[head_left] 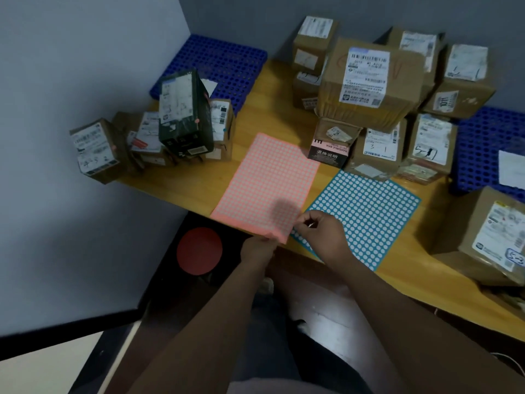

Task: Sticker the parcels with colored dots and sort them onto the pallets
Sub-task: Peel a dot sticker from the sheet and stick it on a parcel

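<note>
A wooden surface in a grey-walled corner carries two blue pallets, one at the back left and one at the right. Brown parcels are stacked at the right and clustered at the left. The pink sticker sheet lies before me, its long axis running away from me. The blue sticker sheet lies just beside it. My left hand grips the pink sheet's near corner. My right hand, fingers curled, pinches its near edge.
</note>
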